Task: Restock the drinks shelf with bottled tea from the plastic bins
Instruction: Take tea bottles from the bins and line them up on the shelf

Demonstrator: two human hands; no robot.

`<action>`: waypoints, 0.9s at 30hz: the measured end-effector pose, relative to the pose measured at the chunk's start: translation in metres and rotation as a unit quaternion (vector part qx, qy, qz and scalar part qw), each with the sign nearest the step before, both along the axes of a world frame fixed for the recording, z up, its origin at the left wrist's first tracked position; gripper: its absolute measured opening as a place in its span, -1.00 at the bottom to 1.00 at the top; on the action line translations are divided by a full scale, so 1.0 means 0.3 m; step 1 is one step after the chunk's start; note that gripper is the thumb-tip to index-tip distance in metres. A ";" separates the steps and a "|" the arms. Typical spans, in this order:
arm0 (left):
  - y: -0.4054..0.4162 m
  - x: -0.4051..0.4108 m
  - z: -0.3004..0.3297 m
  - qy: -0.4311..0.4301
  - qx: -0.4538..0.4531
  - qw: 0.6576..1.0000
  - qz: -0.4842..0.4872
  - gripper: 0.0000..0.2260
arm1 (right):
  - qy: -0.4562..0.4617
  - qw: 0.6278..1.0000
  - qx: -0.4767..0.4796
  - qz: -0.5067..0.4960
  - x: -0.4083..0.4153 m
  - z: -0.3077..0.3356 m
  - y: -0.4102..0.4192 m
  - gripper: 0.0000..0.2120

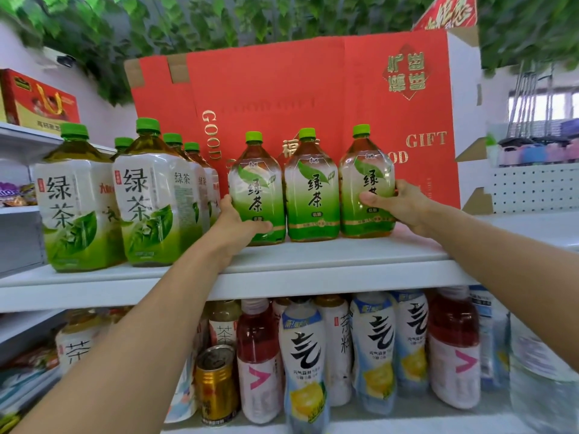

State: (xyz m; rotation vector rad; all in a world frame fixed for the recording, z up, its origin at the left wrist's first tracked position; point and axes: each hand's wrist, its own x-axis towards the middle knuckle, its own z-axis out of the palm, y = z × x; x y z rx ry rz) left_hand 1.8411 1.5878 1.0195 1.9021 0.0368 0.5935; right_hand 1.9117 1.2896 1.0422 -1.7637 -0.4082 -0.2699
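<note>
On the white shelf [313, 261] | three upright tea bottles [312, 189] side by side | left hand [238, 220] grips leftmost, right hand [398, 205] grips rightmost | middle untouched between hands

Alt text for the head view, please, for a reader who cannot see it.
The left hand and right hand grip the outer two of three green-capped, green-labelled tea bottles standing in a row on a white shelf. Red gift cartons stand behind them; larger white-labelled tea bottles stand to the left.
</note>
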 end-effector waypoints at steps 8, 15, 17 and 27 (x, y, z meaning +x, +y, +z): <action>0.006 0.005 -0.003 0.004 0.025 1.000 0.017 -0.01 | -0.015 1.000 -0.015 0.002 0.021 -0.013 -0.002 -0.62; -0.060 -0.042 -0.007 0.025 0.144 0.985 0.093 -0.05 | -0.079 0.977 -0.178 -0.091 -0.031 -0.044 0.013 -0.19; -0.078 -0.064 -0.009 0.031 0.188 0.975 0.117 -0.09 | -0.072 0.964 -0.235 -0.098 -0.083 -0.043 0.008 -0.13; -0.271 -0.359 -0.211 -0.116 0.352 0.915 0.160 -0.44 | -0.277 0.855 -0.411 -0.150 -0.513 -0.233 -0.115 -0.44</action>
